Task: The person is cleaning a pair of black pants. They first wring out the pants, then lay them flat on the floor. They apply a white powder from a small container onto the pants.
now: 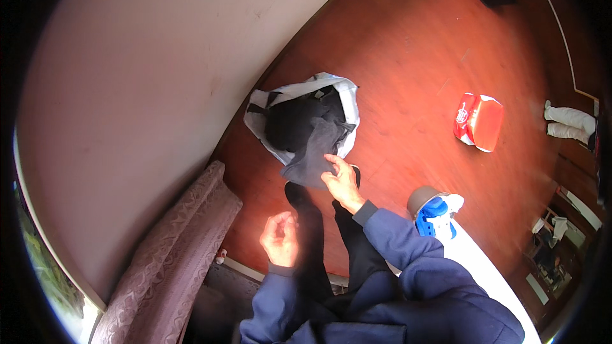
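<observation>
On the floor before my feet stands a white bag with its mouth wide apart, filled with dark clothing. A grey cloth garment hangs out over the bag's near rim. My right hand is at the right edge of this garment, forefinger stretched towards the bag; whether the fingers pinch the cloth is not clear. My left hand is raised above my left leg, away from the bag, fingers curled and brightly lit. Nothing can be made out in it.
A pale wall rises at the left, with a patterned curtain below. A red and white bag stands on the floor at the right. Near my right elbow, a helmet with blue parts rests by a white surface.
</observation>
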The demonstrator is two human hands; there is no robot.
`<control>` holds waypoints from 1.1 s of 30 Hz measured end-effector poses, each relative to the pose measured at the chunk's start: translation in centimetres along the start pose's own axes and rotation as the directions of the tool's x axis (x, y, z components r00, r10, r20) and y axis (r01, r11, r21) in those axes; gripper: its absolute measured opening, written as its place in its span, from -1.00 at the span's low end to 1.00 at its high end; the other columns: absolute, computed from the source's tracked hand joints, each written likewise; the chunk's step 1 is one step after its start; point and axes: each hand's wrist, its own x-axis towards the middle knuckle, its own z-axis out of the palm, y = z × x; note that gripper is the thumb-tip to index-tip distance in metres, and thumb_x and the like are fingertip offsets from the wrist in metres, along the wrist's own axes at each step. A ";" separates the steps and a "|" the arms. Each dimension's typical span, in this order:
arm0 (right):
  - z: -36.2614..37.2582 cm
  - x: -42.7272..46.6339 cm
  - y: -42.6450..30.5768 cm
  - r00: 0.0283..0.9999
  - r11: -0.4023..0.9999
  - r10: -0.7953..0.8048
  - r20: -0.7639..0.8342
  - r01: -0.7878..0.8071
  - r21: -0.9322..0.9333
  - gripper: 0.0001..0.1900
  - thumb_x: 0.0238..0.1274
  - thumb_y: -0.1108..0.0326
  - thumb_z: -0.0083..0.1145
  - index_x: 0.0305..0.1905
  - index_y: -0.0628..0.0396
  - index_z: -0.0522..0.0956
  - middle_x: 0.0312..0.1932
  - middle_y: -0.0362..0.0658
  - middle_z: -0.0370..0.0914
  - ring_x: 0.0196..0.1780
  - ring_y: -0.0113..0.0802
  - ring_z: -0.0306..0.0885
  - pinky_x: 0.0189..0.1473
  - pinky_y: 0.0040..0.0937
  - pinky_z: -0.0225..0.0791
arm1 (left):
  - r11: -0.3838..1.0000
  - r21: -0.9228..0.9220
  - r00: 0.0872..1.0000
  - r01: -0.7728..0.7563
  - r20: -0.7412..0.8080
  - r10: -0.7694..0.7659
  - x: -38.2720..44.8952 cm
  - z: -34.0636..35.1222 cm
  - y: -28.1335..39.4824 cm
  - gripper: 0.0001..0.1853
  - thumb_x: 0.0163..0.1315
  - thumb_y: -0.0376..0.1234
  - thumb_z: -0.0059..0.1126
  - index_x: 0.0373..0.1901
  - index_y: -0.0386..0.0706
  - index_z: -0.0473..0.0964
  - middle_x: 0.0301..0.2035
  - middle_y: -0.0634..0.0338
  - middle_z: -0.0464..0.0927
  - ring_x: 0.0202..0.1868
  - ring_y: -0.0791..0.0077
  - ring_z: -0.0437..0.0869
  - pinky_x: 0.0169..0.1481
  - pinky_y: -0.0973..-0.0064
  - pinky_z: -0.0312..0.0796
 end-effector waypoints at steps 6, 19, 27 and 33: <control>-1.9 -5.0 -4.3 0.980 0.973 -0.170 0.100 0.150 0.178 -0.51 0.03 0.52 0.03 0.16 0.37 0.43 0.04 -0.10 0.50 0.09 -0.43 0.42 0.14 -0.52 0.26 | 1.000 0.014 1.000 -0.001 -0.011 0.001 1.6 0.7 2.5 -0.81 0.23 -0.44 0.21 -0.17 -0.33 0.52 -0.38 0.28 0.53 -0.36 0.67 0.50 -0.23 0.70 0.39; -3.4 -12.8 -10.9 0.782 0.885 -0.431 0.450 0.463 0.043 -0.54 -0.06 0.49 0.11 0.06 0.15 0.44 -0.37 -0.02 0.56 -0.34 -0.12 0.61 -0.24 -0.33 0.44 | 0.887 0.069 0.830 0.457 0.326 -0.453 6.8 1.0 3.5 -0.08 0.10 -0.17 0.39 0.34 -0.46 0.07 -0.06 -0.10 0.54 -0.09 0.34 0.62 0.01 0.49 0.47; -5.1 -16.2 -11.8 0.752 0.905 -0.399 0.525 0.414 0.095 -0.56 0.01 0.43 0.15 0.09 0.05 0.43 -0.46 -0.12 0.48 -0.46 -0.23 0.51 -0.34 -0.36 0.38 | 0.877 -0.139 0.792 0.459 0.512 -0.333 2.5 1.7 4.2 -0.32 0.00 -0.70 -0.08 0.29 -0.46 0.19 -0.02 -0.01 0.55 -0.07 0.39 0.62 0.04 0.54 0.45; -7.8 -17.5 -12.0 0.741 0.904 -0.415 0.528 0.268 0.334 -0.64 0.15 0.38 0.17 0.07 0.17 0.46 -0.58 -0.35 0.35 -0.53 -0.62 0.30 -0.41 -0.54 0.23 | 0.932 -0.246 0.876 0.267 0.466 -0.128 -1.7 0.8 6.8 -0.35 0.13 -0.69 -0.17 0.35 -0.39 0.15 0.17 0.02 0.42 0.18 0.38 0.46 0.28 0.51 0.25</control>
